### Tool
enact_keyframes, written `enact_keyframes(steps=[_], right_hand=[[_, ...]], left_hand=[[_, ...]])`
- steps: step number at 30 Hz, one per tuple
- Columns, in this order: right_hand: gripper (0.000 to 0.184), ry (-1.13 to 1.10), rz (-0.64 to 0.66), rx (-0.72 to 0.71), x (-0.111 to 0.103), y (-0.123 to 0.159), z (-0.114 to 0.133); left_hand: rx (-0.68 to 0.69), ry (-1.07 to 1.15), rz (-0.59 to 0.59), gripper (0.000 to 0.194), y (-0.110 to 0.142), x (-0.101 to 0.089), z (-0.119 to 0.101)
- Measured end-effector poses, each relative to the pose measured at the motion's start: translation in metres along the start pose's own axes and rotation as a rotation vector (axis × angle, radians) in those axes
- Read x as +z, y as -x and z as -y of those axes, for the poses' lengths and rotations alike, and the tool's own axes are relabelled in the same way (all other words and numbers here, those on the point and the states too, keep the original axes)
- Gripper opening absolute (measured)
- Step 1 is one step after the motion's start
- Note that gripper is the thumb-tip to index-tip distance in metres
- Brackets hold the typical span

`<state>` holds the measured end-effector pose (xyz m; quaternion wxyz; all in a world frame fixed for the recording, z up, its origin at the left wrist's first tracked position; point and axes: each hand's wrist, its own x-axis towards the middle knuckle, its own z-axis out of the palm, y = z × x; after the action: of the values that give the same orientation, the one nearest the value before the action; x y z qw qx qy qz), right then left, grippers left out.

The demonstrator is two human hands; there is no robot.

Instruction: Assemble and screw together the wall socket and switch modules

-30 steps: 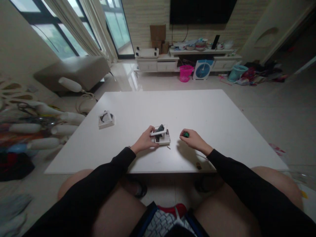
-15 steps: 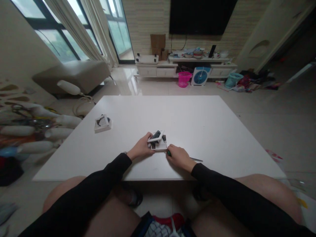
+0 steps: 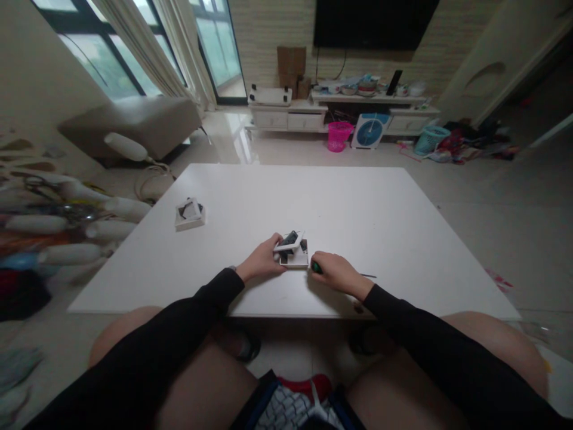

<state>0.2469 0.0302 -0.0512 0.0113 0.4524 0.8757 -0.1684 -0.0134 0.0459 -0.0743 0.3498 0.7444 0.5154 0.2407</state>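
My left hand (image 3: pixel 263 258) is closed around the left side of a small white open box (image 3: pixel 295 263) on the table. A white-framed piece with a dark middle (image 3: pixel 290 242) sits tilted on top of the box, under my left fingers. Just right of the box, my right hand (image 3: pixel 335 272) is curled around what looks like a green-handled screwdriver (image 3: pixel 317 267). A thin dark shaft (image 3: pixel 369 276) sticks out beyond that wrist to the right. A similar white box (image 3: pixel 190 222) with a tilted frame lies farther left. What fills the boxes is too small to make out.
The white table (image 3: pixel 340 203) spans the space before my knees. By my right wrist a small brown piece (image 3: pixel 358 306) lies near the front edge. Beyond stand a pink basket (image 3: pixel 339 137), a blue fan (image 3: pixel 370 130) and a low cabinet (image 3: pixel 280 119).
My right hand has drawn slightly right, away from the box, with the green handle still in it. The brown piece by my wrist now shows. The whole view has shifted a little.
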Motion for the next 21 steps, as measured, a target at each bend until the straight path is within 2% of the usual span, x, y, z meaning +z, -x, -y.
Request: enact_keyframes(steps=[5, 11, 16, 21], right_hand=[[0.010, -0.084, -0.180, -0.036, -0.002, -0.004, -0.001], [0.007, -0.097, -0.234, -0.038, -0.007, 0.000, -0.006], [0.006, -0.143, -0.270, -0.031, -0.018, 0.009, -0.011], [0.005, -0.138, -0.255, -0.057, -0.025, 0.018, -0.009]], left_hand=[[0.058, -0.006, 0.011, 0.051, 0.002, 0.008, 0.000], [0.049, -0.008, 0.005, 0.054, 0.002, 0.006, 0.000], [-0.027, -0.050, -0.068, 0.055, -0.001, -0.008, 0.011], [-0.137, -0.102, -0.174, 0.058, 0.008, -0.032, 0.031]])
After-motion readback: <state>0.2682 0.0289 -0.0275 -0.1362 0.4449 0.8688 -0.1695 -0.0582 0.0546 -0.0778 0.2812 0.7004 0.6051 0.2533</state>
